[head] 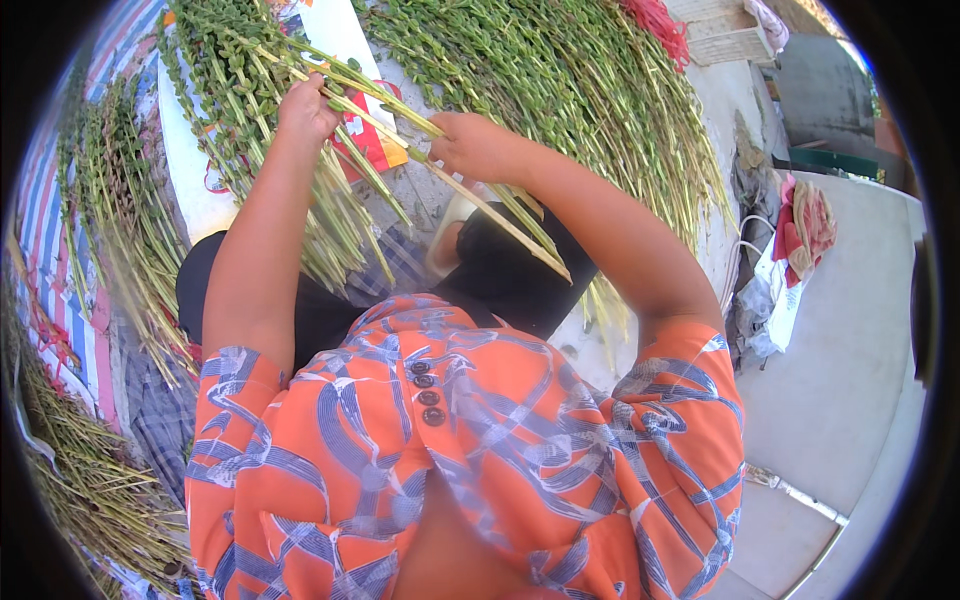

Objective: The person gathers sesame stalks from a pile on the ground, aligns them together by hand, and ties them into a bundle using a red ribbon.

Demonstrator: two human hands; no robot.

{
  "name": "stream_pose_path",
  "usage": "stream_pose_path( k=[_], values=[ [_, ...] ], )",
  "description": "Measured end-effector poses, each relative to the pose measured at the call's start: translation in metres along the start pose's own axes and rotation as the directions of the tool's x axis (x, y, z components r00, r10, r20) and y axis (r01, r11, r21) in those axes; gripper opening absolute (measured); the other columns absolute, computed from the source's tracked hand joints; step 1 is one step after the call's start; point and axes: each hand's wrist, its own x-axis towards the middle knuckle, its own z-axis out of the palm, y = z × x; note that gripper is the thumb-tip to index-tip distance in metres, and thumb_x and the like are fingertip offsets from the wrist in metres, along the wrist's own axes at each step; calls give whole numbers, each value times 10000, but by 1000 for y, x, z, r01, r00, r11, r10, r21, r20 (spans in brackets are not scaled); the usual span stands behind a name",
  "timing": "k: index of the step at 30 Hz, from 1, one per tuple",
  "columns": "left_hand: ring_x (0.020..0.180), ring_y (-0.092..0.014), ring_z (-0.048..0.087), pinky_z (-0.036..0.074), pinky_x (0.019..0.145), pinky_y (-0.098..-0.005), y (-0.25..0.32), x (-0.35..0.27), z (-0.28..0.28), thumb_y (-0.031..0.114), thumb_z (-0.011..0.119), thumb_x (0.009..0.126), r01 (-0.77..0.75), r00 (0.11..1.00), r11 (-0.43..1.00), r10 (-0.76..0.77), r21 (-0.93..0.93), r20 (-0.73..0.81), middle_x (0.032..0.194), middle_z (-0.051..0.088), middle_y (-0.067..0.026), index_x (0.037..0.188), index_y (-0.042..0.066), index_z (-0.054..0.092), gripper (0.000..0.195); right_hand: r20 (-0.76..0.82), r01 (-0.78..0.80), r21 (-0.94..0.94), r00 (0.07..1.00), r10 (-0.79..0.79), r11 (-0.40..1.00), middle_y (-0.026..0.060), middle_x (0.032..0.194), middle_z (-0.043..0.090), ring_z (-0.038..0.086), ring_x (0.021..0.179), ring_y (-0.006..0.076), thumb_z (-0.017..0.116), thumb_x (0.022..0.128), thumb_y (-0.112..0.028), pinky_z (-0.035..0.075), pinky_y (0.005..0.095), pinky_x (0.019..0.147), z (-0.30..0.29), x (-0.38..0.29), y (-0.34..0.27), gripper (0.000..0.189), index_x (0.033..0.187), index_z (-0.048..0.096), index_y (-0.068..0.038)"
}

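My left hand [309,112] grips the upper part of a few long plant stalks [379,124], apparently sesame. My right hand [480,146] closes around the same stalks lower down. Their pale cut ends [536,251] point down past my right knee. Leafy, pod-covered tops lie beyond my left hand, over a bundle of similar stalks [232,90]. That bundle lies before me to the left, with its bare lower stems [337,232] near my legs. Some finger detail is hidden by the stalks.
A large spread of stalks [555,97] lies ahead to the right. More stalk piles [124,195] lie at left, on striped sheeting [90,352]. A printed white sack [176,172] is under the bundle. Red plastic twine [660,26], a white crate [720,34] and gloves [806,225] are at right.
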Motion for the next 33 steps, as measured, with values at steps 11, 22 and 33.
stream_pose_path(
  k=[11, 22, 33],
  values=[
    [915, -357, 531, 451, 807, -516, -13, 11, -2, 135, 300, 897, 76, 991, 975, -51, -207, 123, 1015, 482, -241, 1100, -50, 356, 280, -222, 37, -177, 972, -77, 983, 207, 800, 568, 579, 699, 311, 403, 836, -155, 466, 383, 601, 19, -50, 8, 398, 1179, 349, 40],
    [745, -308, 587, 527, 619, -460, 26, -30, 16, -3, 488, 775, -156, 987, 982, 160, -106, 28, 883, 493, -179, 970, 10, 306, 267, -189, 104, 276, 981, -52, 956, 11, 612, 458, 405, 440, 71, 468, 810, -97, 347, 219, 398, 52, -57, -1, 321, 1120, 408, -42],
    [819, -331, 567, 489, 712, -476, 74, -57, 32, 93, 470, 825, -191, 945, 969, 224, -153, 237, 959, 467, -151, 1007, 30, 355, 225, -381, 301, 85, 890, -248, 950, 164, 919, 526, 521, 853, 260, 482, 774, -108, 409, 327, 773, 57, -62, -12, 436, 1185, 379, -4]
  ],
)
